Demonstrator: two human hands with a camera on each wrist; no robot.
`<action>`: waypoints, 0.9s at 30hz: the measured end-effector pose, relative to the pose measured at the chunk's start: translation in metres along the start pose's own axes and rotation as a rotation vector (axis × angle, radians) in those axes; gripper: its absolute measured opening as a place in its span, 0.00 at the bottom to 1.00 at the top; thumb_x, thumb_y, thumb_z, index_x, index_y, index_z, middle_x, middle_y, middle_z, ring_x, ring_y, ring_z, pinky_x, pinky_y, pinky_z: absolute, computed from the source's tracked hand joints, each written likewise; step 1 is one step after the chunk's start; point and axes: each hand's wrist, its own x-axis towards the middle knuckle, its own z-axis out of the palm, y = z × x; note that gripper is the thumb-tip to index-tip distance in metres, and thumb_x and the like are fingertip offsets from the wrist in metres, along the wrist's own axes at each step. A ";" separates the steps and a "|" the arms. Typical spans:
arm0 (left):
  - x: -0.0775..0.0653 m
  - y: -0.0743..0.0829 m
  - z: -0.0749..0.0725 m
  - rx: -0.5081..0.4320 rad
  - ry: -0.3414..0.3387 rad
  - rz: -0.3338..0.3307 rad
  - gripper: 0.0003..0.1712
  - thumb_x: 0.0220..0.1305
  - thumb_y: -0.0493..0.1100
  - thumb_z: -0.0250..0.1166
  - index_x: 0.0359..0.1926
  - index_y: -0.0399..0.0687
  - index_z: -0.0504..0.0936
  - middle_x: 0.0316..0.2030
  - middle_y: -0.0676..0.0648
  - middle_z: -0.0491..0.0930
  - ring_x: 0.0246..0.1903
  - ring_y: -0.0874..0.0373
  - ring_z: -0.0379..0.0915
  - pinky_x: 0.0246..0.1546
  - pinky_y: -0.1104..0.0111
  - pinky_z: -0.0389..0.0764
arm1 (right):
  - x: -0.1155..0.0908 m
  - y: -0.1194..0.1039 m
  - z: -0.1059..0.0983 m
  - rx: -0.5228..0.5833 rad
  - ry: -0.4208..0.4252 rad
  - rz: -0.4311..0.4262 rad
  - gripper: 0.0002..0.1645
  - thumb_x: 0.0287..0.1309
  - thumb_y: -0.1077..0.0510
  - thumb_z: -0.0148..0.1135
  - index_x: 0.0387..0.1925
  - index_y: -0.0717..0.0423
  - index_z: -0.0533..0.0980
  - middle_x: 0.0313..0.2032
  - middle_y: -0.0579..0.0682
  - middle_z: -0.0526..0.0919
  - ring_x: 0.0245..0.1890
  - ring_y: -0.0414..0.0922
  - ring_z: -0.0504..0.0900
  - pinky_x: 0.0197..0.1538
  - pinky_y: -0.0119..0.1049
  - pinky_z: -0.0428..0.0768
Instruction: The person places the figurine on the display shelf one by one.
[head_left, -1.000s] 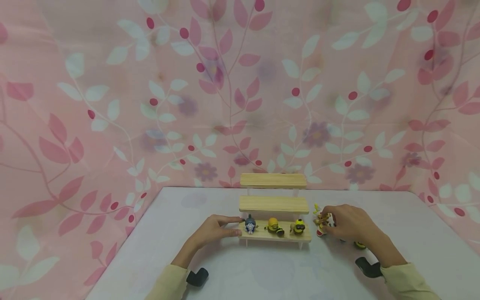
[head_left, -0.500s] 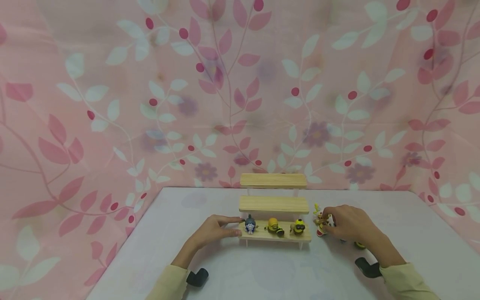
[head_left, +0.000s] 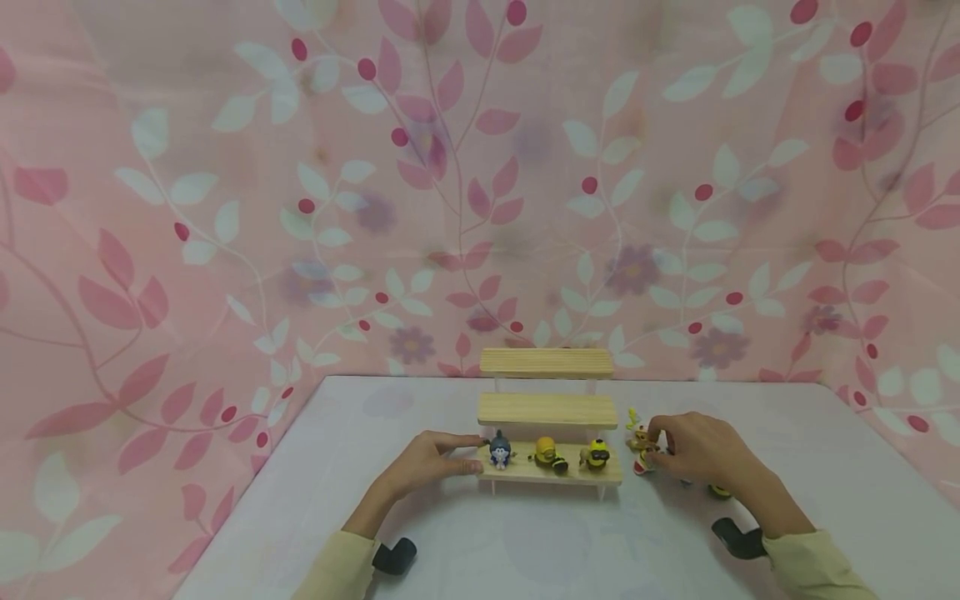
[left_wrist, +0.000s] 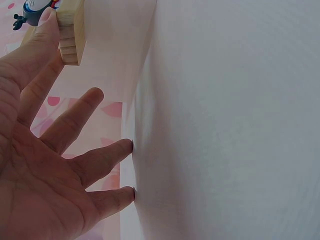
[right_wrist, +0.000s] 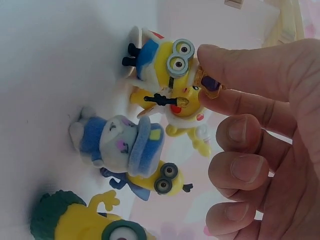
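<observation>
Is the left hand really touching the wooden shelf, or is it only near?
Touching. The left wrist view shows it plainly: the left hand pinches the end of the wooden shelf between thumb and index finger.

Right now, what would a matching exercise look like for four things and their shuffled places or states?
1. Fuzzy grey figure in blue cap
2. Three-tier pale wooden shelf
3. Gold-crowned yellow figurine with grey goggles
4. Blue and white figurine with grey top

A. Pinched by the right grip
B. On the lowest tier's left end
C. Held at one end by the left grip
D. On the white tabletop, in neither grip

Pairs: 1-D, 2-C, 3-A, 4-B.
</observation>
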 end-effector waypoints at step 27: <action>0.000 -0.001 0.000 0.004 0.000 0.022 0.26 0.56 0.59 0.72 0.56 0.61 0.85 0.56 0.57 0.80 0.64 0.49 0.67 0.63 0.44 0.66 | -0.012 -0.013 -0.035 0.037 0.122 -0.037 0.13 0.50 0.41 0.74 0.33 0.38 0.79 0.19 0.34 0.67 0.16 0.34 0.62 0.19 0.30 0.62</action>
